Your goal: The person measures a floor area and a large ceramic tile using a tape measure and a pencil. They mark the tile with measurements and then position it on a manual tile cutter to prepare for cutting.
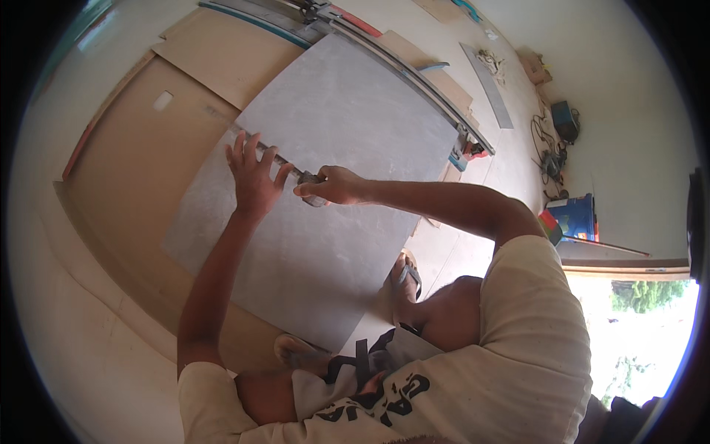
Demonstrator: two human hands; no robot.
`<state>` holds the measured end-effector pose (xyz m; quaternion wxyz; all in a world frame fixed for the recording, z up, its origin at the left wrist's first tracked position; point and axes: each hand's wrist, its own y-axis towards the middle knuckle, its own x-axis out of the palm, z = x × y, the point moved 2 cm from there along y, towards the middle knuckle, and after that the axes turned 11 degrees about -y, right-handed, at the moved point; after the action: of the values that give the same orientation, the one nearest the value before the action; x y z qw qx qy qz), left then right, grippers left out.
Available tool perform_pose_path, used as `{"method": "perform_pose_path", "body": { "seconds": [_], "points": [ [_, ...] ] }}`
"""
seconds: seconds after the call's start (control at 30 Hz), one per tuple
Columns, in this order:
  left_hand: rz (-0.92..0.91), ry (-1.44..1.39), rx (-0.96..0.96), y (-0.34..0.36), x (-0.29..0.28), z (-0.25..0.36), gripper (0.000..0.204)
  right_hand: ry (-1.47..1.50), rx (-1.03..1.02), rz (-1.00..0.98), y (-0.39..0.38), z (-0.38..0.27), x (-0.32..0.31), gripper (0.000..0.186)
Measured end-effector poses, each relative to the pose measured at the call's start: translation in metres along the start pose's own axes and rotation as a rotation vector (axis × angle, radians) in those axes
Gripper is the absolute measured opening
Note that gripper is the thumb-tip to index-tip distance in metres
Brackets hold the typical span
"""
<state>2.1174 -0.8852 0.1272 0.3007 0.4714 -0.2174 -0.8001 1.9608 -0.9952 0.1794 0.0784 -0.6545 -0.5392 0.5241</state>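
Note:
A large grey tile [325,111] lies flat in front of me, partly over brown cardboard. My right hand [339,185] is closed around a tape measure [315,200] above the tile's middle. Its metal blade [289,164] is pulled out toward the tile's far left edge. Beside the blade, my left hand [255,176] rests with fingers spread, the fingertips at or near the tile's edge. Whether those fingertips touch the blade's end, I cannot tell.
A long tile cutter rail [418,80] runs along the tile's far right side. Cardboard sheets [133,126] cover the floor at left. My sandalled foot [404,280] is by the near right edge. Farther right are a grey strip [488,85], cables, power tools and a blue bucket [577,216].

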Motion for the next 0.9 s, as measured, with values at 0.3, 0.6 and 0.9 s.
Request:
{"method": "perform_pose_path", "body": {
  "seconds": [0.3, 0.6, 0.9],
  "points": [
    [0.019, -0.618, -0.372, 0.004, 0.054, 0.046, 0.072, 0.451, 0.130, 0.160, -0.037, 0.049, 0.031, 0.067],
    [-0.358, -1.355, -1.157, -0.008, 0.056, 0.059, 0.028, 0.463, 0.038, 0.098, -0.038, 0.038, 0.025, 0.069],
    [-0.121, -1.571, -1.424, -0.037, 0.036, 0.029, 0.020, 0.362, -0.064, 0.059, -0.031, 0.025, 0.049, 0.062]
  ]
}}
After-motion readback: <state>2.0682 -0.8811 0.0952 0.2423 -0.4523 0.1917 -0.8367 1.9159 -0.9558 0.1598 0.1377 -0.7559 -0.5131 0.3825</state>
